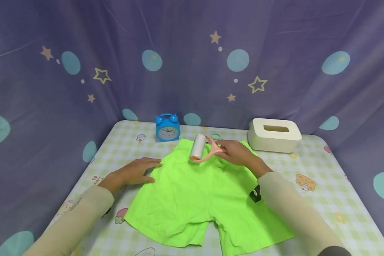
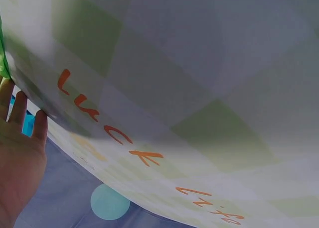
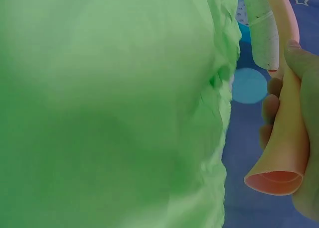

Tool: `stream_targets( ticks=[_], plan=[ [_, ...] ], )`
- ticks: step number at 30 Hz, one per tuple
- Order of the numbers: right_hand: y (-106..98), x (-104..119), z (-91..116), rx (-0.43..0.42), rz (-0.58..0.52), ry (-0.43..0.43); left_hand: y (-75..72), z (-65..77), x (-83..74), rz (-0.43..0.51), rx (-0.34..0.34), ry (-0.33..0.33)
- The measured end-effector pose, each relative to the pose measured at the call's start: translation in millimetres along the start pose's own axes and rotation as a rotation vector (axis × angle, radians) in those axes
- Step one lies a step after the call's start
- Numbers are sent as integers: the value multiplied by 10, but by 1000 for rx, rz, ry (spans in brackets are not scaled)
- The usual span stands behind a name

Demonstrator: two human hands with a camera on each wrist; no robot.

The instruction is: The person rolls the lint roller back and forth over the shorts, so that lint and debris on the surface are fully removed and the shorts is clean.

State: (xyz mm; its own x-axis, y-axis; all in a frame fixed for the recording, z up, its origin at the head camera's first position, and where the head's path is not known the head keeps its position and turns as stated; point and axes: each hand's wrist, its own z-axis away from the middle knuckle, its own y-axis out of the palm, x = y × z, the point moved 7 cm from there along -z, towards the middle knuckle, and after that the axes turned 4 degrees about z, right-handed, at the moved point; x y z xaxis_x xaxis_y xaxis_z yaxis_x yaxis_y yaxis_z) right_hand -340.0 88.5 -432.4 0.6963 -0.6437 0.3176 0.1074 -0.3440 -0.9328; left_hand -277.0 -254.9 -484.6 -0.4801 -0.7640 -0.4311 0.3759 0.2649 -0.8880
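Note:
Bright green shorts [image 1: 185, 192] lie spread on the table, waistband at the far side. My right hand [image 1: 236, 153] grips the pink handle of a lint roller [image 1: 198, 146], its white roll over the upper part of the shorts. In the right wrist view, fingers and thumb wrap around the lint roller's handle [image 3: 288, 133], whose hollow end faces the camera. My left hand [image 1: 136, 171] is at the left edge of the shorts, its fingertips right at the fabric. The left wrist view shows those fingers [image 2: 19, 108] extended, with a bit of green cloth beyond them.
A blue alarm clock [image 1: 168, 128] stands at the back, left of the waistband. To the back right is a white tissue box [image 1: 275, 136]. A small green ring [image 1: 215, 136] lies behind the shorts. Patterned purple curtains [image 1: 192, 89] enclose the checked table.

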Motion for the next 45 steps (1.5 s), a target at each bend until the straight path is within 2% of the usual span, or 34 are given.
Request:
stream_targets(
  ticks=[8, 12, 15, 20, 25, 32, 37, 45],
  plan=[
    [227, 192, -315, 30, -19, -70, 17, -1, -1, -14, -11, 14],
    [312, 272, -432, 64, -20, -45, 27, 14, 2, -19, -19, 27],
    [371, 304, -511, 92, -32, -7, 21, 26, 12, -18, -16, 13],
    [441, 348, -624, 87, -20, -3, 15, 25, 10, -14, -9, -5],
    [490, 361, -668, 67, 40, -26, 12, 20, -6, -12, 1, -14],
    [466, 349, -704, 74, 47, -27, -4, -6, 25, -33, -6, -17],
    [469, 350, -713, 108, 56, -22, 2, 7, 0, -23, -4, -24],
    [465, 280, -681, 182, 0, 33, 5, 32, -15, -12, -3, -14]
  ],
)
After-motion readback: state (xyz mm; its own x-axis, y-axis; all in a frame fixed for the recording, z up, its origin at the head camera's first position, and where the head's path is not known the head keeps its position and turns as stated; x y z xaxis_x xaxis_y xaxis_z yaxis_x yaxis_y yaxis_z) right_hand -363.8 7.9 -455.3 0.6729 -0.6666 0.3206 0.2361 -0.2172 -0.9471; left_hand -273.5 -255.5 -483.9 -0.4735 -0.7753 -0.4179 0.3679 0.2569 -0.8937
